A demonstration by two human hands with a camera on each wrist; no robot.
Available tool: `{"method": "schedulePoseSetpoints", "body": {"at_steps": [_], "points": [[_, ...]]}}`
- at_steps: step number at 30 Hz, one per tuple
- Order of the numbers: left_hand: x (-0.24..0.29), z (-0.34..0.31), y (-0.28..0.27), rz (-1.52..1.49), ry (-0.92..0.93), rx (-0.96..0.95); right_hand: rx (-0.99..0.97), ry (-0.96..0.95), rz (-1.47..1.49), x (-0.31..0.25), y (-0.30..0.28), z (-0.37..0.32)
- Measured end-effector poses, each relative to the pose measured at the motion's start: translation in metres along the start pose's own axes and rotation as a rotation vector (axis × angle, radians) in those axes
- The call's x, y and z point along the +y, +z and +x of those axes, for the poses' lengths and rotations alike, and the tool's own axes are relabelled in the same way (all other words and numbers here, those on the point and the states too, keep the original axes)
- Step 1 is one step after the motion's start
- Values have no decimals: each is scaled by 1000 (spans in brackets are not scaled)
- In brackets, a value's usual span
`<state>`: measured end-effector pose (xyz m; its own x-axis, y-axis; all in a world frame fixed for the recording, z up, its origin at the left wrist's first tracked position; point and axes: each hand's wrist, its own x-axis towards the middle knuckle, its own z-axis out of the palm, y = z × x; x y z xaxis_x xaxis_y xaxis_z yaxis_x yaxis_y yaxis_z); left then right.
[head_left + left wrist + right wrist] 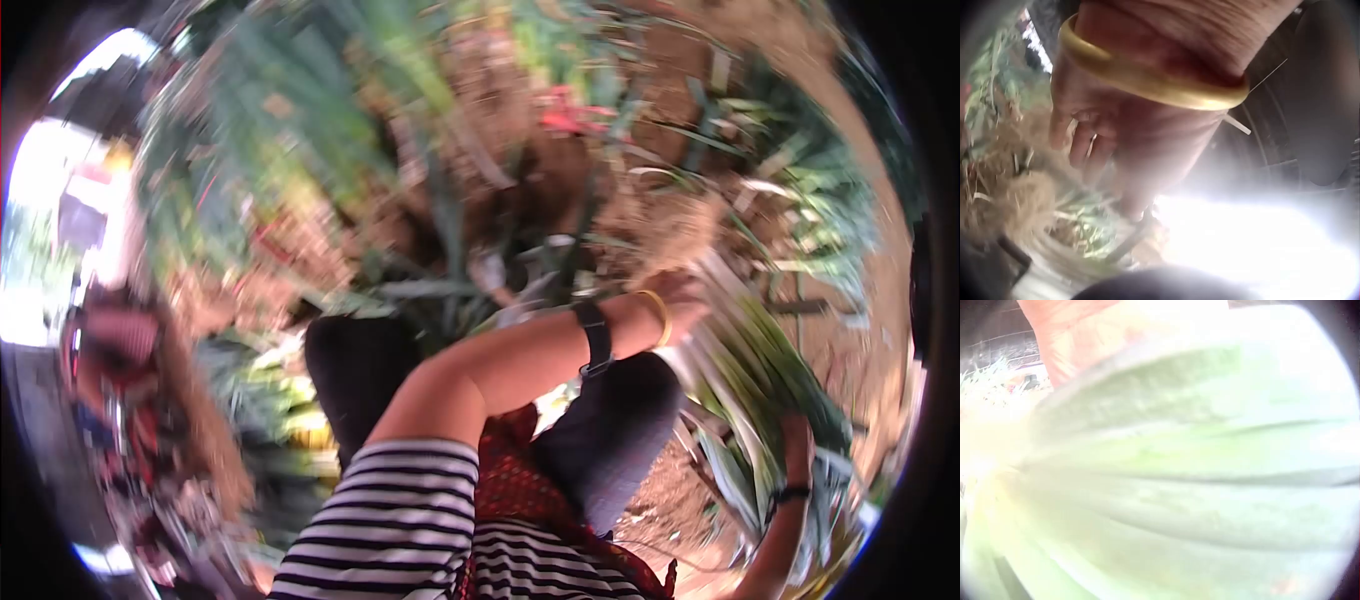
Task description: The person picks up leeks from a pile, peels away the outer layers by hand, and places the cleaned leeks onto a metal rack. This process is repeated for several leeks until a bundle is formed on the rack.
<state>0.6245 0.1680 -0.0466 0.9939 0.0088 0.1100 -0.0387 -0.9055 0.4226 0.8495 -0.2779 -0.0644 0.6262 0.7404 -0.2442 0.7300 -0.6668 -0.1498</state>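
A bundle of leeks [750, 340] lies slanted at the right in the head view, its pale stems and brown roots [690, 225] toward the top. My left hand [675, 305], with a yellow bangle, is at the root end. In the left wrist view the left hand [1129, 137] has loosely bent fingers beside blurred roots [1032, 203]; contact is unclear. Lower down, my right hand [797, 445] grips the bundle's green leaves. Broad leaves [1179, 487] fill the right wrist view below the right hand [1085, 337], whose fingers are hidden.
More leeks [270, 130] are piled in front and to the left. Others [820, 210] lie at the far right on brown soil [880, 270]. A red item [570, 110] sits among the leaves at the top. A person [115, 340] is at the far left.
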Motion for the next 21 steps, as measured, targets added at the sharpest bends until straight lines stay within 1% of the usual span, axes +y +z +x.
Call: {"method": "schedulePoseSetpoints", "body": {"at_steps": [1,2,3,4,5,6,7,8,9,10,11,12,13,14,15,16,17,18,19,20,21], "points": [[8,-27,-37,-37,-9,106,69,4,-61,3,-2,0],[7,-51,-82,-48,-52,88,96,14,-117,-7,-12,8],[-3,-82,-124,-60,-79,75,36,25,-285,-16,-23,15],[-15,-119,-166,-113,-160,134,8,146,-288,-66,-47,22],[-29,-164,-202,-172,-230,198,174,2,-318,-65,-45,29],[-54,-218,-218,68,-155,360,223,-59,-194,-80,-46,42],[-44,-267,-257,-243,-670,371,265,-117,-68,-101,-52,50],[-64,-330,-265,-291,-730,599,241,-143,-17,-145,-64,54],[-108,-418,-256,90,-659,735,213,-165,31,-192,-75,55],[-113,-488,-250,-480,-694,1034,212,-254,-28,-218,-80,59],[-112,-562,-235,-341,-963,1153,240,-285,-47,-253,-85,60],[-94,-617,-217,-529,-1316,1323,242,-351,-67,-285,-91,59],[-92,-676,-177,-483,-1524,1469,244,-418,-84,-313,-95,60],[-91,-743,-135,-278,-1819,1143,233,-427,-56,-337,-96,61],[-84,-791,-71,-274,-1970,1234,231,-454,-75,-353,-98,65],[-84,-841,0,-194,-2191,975,205,-511,-84,-365,-100,67],[-76,-862,59,-569,-2219,1182,176,-568,-98,-379,-104,69],[-68,-868,107,-420,-2249,837,145,-581,-140,-396,-111,69],[-62,-855,144,-215,-2206,589,187,-611,-170,-418,-118,63],[-65,-839,170,-345,-2271,499,137,-563,-136,-431,-123,64],[-63,-822,193,-435,-2269,688,88,-514,-101,-441,-128,66]]}}
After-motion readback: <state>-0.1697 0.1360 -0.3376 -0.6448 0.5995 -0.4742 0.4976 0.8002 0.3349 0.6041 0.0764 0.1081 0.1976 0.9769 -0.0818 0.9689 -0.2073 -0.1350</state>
